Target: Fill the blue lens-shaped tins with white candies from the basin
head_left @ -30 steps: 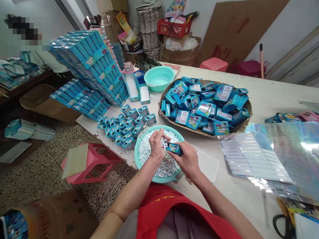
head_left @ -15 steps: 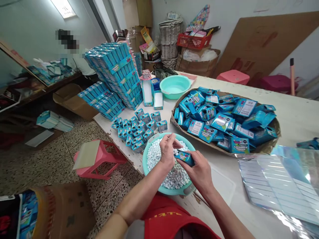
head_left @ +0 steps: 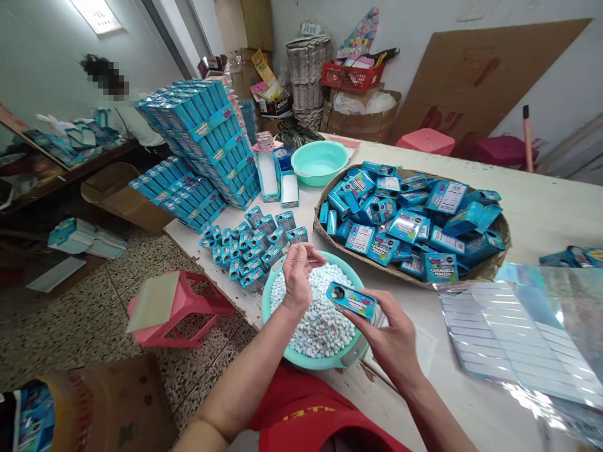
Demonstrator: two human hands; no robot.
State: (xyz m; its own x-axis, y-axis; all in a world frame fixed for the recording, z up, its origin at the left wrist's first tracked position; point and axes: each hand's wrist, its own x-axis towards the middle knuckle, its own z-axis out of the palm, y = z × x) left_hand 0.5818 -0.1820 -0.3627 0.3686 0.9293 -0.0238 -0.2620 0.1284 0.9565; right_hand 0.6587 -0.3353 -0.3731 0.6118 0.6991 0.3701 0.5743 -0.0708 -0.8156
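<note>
My right hand (head_left: 393,329) grips a small blue candy box (head_left: 351,301), tilted, with its round-holed end toward the left and white pieces visible in the hole. Below it, a turquoise basin (head_left: 266,307) holds a heap of small white candies (head_left: 323,314). My left hand (head_left: 298,276) hovers over the basin's left side, apart from the box, its fingers curled in; whatever they may hold is hidden. Beyond the basin, several small blue boxes (head_left: 257,245) stand grouped, their round holes facing up.
A cut-down carton (head_left: 325,235) on the right brims with blue boxes. Tall stacks of packed boxes (head_left: 202,138) rise at the back left. Another turquoise basin (head_left: 320,163) sits behind. Plastic sheets (head_left: 499,333) lie at right, a pink stool (head_left: 179,314) at left. A person (head_left: 136,119) is in the background.
My left hand has drawn away from the box's hole toward the left. The box has turned in my right hand, showing its holed end more fully. The camera view has shifted slightly.
</note>
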